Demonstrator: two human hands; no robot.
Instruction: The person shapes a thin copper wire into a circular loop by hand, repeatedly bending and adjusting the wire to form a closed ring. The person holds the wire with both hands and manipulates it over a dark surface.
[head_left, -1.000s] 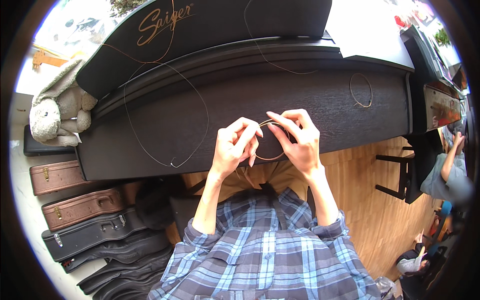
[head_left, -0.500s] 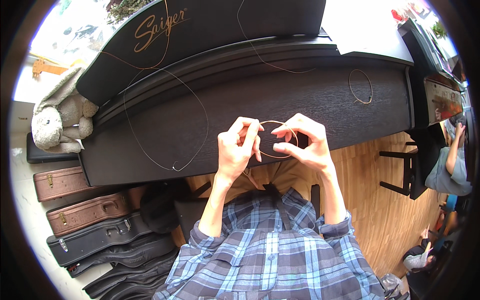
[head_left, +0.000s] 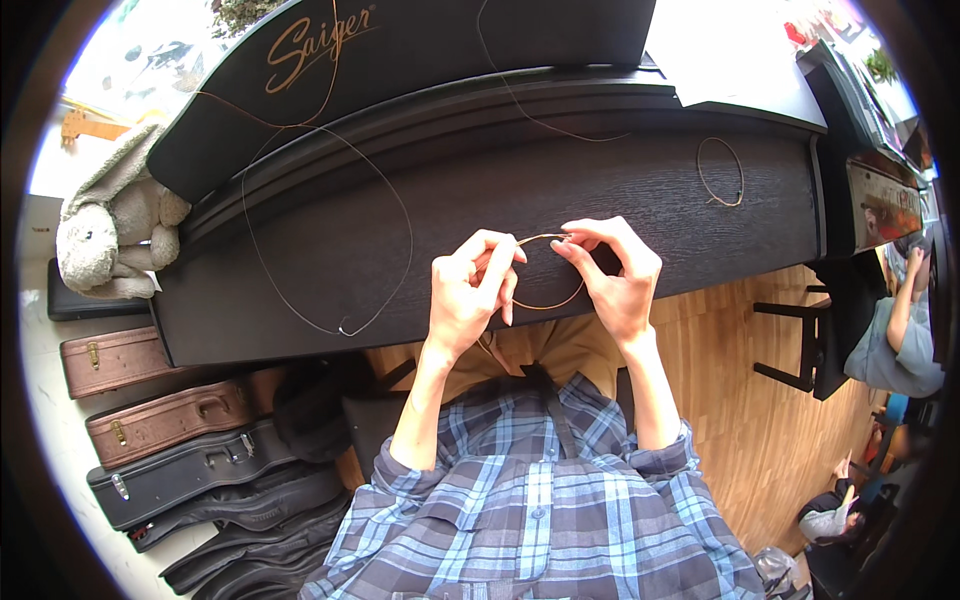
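My left hand (head_left: pixel 470 285) pinches a thin bronze-coloured wire loop (head_left: pixel 548 306) at its upper left, fingers bent together. My right hand (head_left: pixel 620 275) is closed on the upper right of the same loop, thumb and fingertips meeting on the wire. The loop hangs over the front of a dark wood-grain piano lid (head_left: pixel 760 230). A large, thin silvery loop of wire (head_left: pixel 410 245) lies to the left, a smaller coil (head_left: pixel 741 180) at the right, and two more loose wires (head_left: pixel 515 100) rest across the upright black panel (head_left: pixel 560 35).
A plush rabbit (head_left: pixel 105 230) sits at the lid's left end; brown and black instrument cases (head_left: pixel 165 415) are stacked below. A white sheet (head_left: pixel 730 70) lies behind. On the right are a black bench (head_left: pixel 830 360), a person in a blue-grey top (head_left: pixel 895 345) and another person (head_left: pixel 830 522) lower down.
My right hand's thumb and fingers, apart around the loop half a second ago, have come up and closed on its upper wire. My left hand keeps its pinch with little movement.
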